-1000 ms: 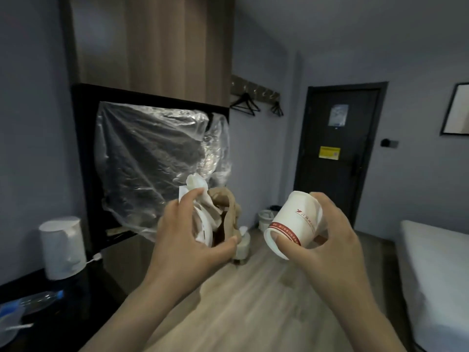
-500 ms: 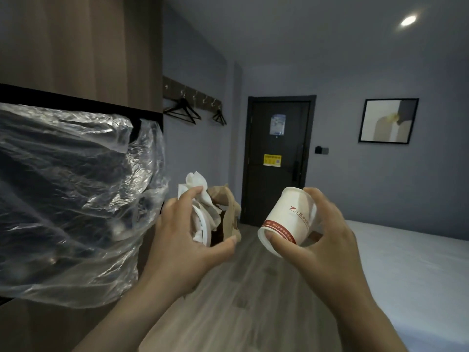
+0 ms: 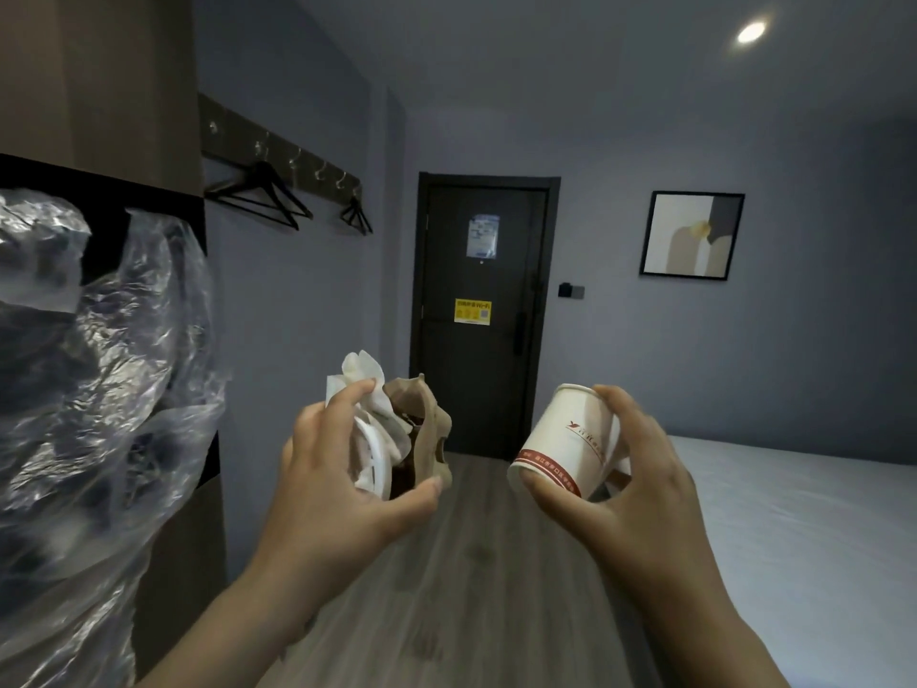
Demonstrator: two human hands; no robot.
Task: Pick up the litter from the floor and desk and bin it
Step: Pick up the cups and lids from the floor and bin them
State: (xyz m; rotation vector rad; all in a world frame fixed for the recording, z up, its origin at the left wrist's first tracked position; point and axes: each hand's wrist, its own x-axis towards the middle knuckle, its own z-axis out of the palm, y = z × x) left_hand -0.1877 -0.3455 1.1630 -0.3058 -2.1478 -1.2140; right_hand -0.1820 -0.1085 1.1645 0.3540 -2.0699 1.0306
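The paper cup is smooth white card with a slight sheen and a red printed band. The white tissue is soft, matt, crumpled. The brown paper is coarse, matt, heavily creased. The plastic sheet is clear film, glossy, wrinkled. The floor shows wood-grain boards, satin. The door is dark, smooth, matt. The bed cover is plain matt cloth.

- hands: 2, left hand and right hand
- paper cup: 1
- white tissue: 1 wad
- white plastic lid: 1
- crumpled brown paper: 1
- black hangers: 2 seen, near hanger and far hanger
- door: 1
- door notices: 2, blue-white sheet and yellow Wi-Fi sticker
- framed picture: 1
- ceiling light: 1
- bed: 1
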